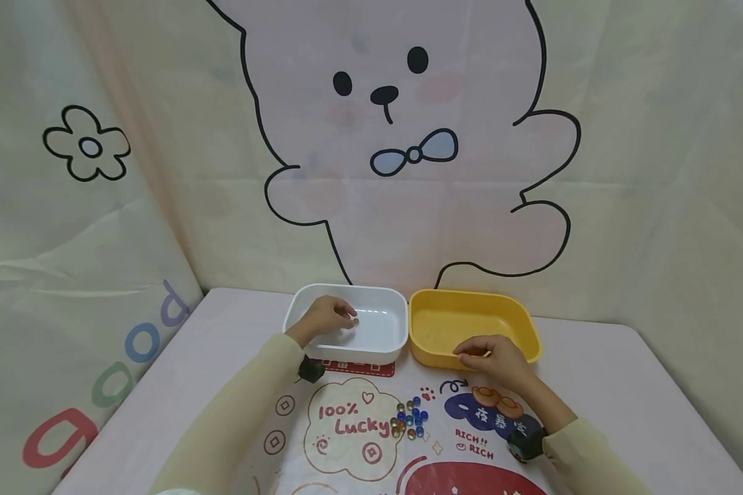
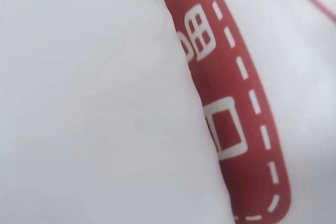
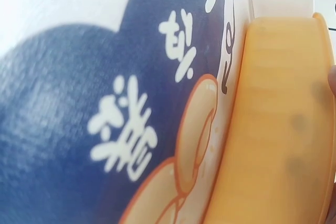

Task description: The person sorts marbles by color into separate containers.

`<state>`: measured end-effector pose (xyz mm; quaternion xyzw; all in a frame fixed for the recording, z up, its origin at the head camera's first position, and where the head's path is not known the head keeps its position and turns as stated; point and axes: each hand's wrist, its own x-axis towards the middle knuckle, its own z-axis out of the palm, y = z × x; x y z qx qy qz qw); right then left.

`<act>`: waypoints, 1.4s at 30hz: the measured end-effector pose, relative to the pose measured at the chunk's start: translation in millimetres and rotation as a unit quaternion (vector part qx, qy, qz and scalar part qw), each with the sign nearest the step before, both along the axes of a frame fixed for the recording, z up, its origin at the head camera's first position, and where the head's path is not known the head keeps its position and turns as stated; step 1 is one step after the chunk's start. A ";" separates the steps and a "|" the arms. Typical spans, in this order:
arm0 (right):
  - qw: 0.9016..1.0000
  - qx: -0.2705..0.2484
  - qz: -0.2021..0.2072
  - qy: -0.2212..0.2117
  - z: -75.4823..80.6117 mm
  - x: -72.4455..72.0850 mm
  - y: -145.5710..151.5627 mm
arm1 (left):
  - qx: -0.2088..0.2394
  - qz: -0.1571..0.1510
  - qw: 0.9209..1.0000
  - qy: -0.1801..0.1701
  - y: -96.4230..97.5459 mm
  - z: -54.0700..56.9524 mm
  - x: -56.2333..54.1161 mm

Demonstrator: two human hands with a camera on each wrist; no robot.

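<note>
Over the inside of the white basin (image 1: 378,354), my left hand (image 1: 328,316) pinches a small brownish marble (image 1: 356,322) at its fingertips. My right hand (image 1: 495,357) is at the front rim of the yellow basin (image 1: 424,352), with thumb and forefinger brought close together. I cannot tell whether a marble is between them. Several blue and amber marbles (image 1: 410,418) lie in a loose cluster on the printed cloth, in front of the two basins. The right wrist view shows the outside of the yellow basin (image 3: 278,124), with fingers barely in at the edge.
The basins stand side by side near the back edge of the table (image 1: 235,309). Behind them hangs a curtain (image 1: 408,227) with a bear drawing. The left wrist view shows a red printed strip (image 2: 231,108) on the cloth beside a white surface.
</note>
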<state>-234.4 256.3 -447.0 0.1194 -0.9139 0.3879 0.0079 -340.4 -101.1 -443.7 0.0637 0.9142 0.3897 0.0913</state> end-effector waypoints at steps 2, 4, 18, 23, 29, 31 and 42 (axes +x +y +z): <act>1.000 0.001 -0.002 -0.001 0.2 0.5 0.5 | 0.007 -0.017 1.000 0.014 -0.9 0.0 1.3; 1.000 0.001 -0.004 -0.001 0.6 1.0 0.7 | 0.010 -0.031 0.999 0.026 -1.7 2.2 4.2; 1.000 0.001 0.000 0.002 -1.6 1.2 -0.3 | 0.027 -0.090 0.993 0.076 -8.9 44.2 49.9; 1.000 0.011 -0.005 -0.002 -0.9 -0.2 1.5 | 0.037 -0.113 0.988 0.096 -7.1 52.3 70.1; 1.000 0.018 -0.004 0.002 -0.3 -0.4 2.5 | 0.041 -0.121 0.986 0.111 -2.1 56.9 94.0; 1.000 0.016 -0.004 0.001 0.2 -0.9 2.4 | 0.044 -0.129 0.984 0.114 -0.8 56.0 100.8; 1.000 0.017 0.004 0.019 -0.7 -2.2 1.7 | 0.056 -0.148 0.982 0.103 10.6 34.7 131.0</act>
